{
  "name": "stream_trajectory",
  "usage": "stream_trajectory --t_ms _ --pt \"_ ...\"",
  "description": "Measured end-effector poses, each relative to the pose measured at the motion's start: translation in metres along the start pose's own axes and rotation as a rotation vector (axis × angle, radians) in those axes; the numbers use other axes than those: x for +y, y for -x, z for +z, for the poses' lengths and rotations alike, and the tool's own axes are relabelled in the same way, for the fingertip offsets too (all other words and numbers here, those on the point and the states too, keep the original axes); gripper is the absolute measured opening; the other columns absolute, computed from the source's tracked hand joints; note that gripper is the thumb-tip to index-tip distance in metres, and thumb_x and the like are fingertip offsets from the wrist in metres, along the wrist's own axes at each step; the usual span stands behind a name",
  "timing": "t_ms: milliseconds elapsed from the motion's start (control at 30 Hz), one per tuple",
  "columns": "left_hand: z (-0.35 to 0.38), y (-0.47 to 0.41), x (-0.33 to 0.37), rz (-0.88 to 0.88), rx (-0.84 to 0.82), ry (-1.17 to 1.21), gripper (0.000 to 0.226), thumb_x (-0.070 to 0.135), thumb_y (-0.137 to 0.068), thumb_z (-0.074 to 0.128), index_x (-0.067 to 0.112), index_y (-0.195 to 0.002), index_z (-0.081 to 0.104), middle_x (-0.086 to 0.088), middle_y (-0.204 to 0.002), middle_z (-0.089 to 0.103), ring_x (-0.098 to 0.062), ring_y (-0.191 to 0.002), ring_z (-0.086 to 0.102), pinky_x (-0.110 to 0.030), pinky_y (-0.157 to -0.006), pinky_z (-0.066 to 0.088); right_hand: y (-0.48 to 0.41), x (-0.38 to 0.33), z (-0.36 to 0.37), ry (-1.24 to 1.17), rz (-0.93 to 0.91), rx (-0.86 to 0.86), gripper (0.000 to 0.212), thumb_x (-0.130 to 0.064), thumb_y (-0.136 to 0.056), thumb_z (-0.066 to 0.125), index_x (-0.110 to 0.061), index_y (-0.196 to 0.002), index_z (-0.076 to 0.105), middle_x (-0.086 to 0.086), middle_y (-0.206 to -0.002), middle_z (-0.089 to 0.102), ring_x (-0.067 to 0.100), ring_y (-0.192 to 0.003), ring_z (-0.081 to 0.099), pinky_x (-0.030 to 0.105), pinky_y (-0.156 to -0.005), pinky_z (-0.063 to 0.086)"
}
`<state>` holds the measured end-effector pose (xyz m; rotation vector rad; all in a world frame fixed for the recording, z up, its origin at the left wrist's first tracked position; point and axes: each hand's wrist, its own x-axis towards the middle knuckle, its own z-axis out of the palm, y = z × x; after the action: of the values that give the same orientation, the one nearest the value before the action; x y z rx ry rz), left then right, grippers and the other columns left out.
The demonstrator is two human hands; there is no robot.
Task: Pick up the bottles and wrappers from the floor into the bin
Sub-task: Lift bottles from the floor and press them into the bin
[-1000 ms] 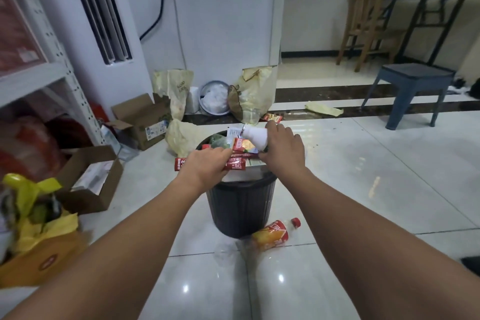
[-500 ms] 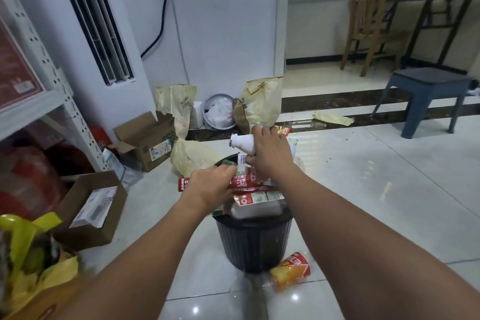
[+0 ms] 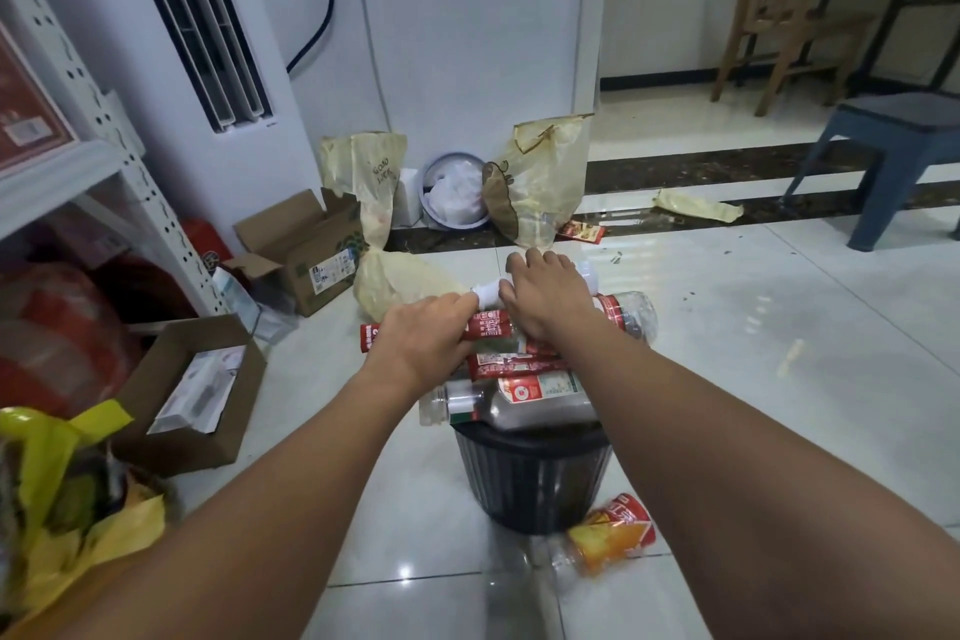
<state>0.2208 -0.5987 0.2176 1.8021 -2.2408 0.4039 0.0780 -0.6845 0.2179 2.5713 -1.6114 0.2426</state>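
White bottle (image 3: 488,297) 1 | clear bottles (image 3: 519,408) 2 | orange bottle (image 3: 613,533) 1 | bin (image 3: 530,483) 1

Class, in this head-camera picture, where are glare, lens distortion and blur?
Head view: glare spots shine on the floor tiles; the wide lens bends the shelf upright; the yellow bag, lower left, is blurred, while the left hand gripping red wrappers, the right hand gripping the white bottle and the bin look sharp.

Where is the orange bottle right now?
In the head view, the orange bottle lies on its side on the floor tiles, low and right of middle, right beside the foot of the black bin.
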Motion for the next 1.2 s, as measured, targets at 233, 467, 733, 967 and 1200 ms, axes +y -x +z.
stream_trajectory --t_ms 233,467,733,967,1200 --pt "0.003 0.001 -0.001 0.000 0.000 0.013 0.028 0.042 -0.088 0.054 0.021 -0.106 0.048 0.003 -0.104 0.061 -0.019 -0.095 0.057 -0.028 -0.064 0.038 -0.006 0.000 0.006 -0.013 0.060 -0.091 0.053 -0.043 -0.102 0.017 -0.014 -0.138 0.043 0.013 -0.139 0.046 0.028 -0.132 0.037 0.047 -0.116 0.007" --pt "-0.004 0.002 0.005 -0.025 0.012 0.045 0.024 0.041 -0.087 0.053 0.023 -0.100 0.046 0.002 -0.099 0.060 -0.019 -0.092 0.056 -0.029 -0.062 0.029 -0.001 -0.003 -0.003 -0.008 0.017 0.019 0.047 -0.040 -0.101 0.023 -0.017 -0.137 0.044 0.009 -0.136 0.050 0.026 -0.128 0.041 0.044 -0.112 0.018" --pt "-0.015 0.005 0.014 -0.032 0.004 0.036 0.022 0.043 -0.088 0.050 0.024 -0.095 0.041 0.003 -0.097 0.059 -0.019 -0.089 0.054 -0.030 -0.064 0.034 0.026 0.009 -0.016 -0.087 0.013 0.136 0.047 -0.036 -0.098 0.032 -0.019 -0.142 0.038 0.008 -0.134 0.053 0.027 -0.123 0.046 0.038 -0.107 0.026" --pt "-0.021 0.002 0.039 -0.021 -0.125 0.100 0.026 0.043 -0.086 0.048 0.021 -0.096 0.040 -0.001 -0.098 0.055 -0.020 -0.086 0.048 -0.034 -0.073 0.035 0.062 0.032 -0.033 -0.111 0.054 0.156 0.048 -0.034 -0.095 0.038 -0.021 -0.141 0.039 0.007 -0.133 0.053 0.027 -0.119 0.050 0.039 -0.100 0.033" --pt "-0.024 -0.022 0.059 0.029 -0.153 0.051 0.032 0.043 -0.090 0.044 0.016 -0.107 0.040 -0.004 -0.107 0.052 -0.019 -0.092 0.043 -0.034 -0.081 0.033 0.081 0.061 -0.050 -0.052 0.122 0.211 0.046 -0.036 -0.095 0.038 -0.022 -0.139 0.041 0.008 -0.129 0.055 0.027 -0.116 0.052 0.040 -0.097 0.036"
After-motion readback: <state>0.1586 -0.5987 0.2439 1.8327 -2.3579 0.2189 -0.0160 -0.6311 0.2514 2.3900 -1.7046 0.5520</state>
